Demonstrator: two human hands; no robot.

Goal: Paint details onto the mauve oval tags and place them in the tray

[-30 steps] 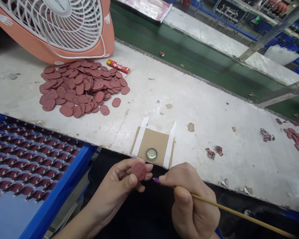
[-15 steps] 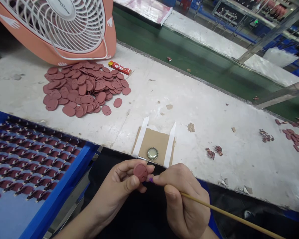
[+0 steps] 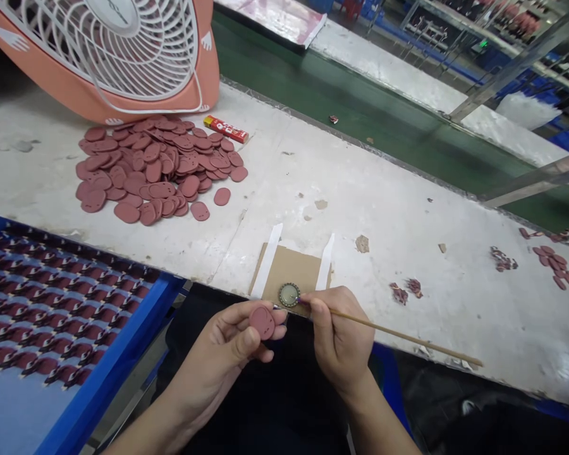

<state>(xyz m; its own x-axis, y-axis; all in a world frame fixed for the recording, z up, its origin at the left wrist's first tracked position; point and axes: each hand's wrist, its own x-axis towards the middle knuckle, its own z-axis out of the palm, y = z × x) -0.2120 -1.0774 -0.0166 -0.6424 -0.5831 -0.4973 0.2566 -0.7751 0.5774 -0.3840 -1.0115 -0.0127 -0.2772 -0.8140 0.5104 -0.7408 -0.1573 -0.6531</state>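
Observation:
Between the thumb and fingers of my left hand [image 3: 234, 338] is a reddish-brown oval disc [image 3: 261, 321] with small dark holes near one edge. My right hand [image 3: 344, 338] grips a thin wooden stick [image 3: 408, 336] like a pen. Its purplish working end reaches into a crimped bottle cap [image 3: 289, 294], which lies open side up. Under the cap is a piece of brown cardboard [image 3: 296, 265], held by two white tape strips [image 3: 268, 260] at the table's near edge.
A pile of similar discs [image 3: 156, 167] lies at the left, before an orange fan [image 3: 123, 57] and beside a red-yellow tube [image 3: 226, 129]. A blue tray [image 3: 118, 366] holds rows of dark red pieces. Small parts [image 3: 405, 291] lie at the right. Beyond runs a green belt [image 3: 360, 107].
My right hand has moved the stick's end from the disc up to the bottle cap. My left hand still holds the disc, now slightly lower left and turned.

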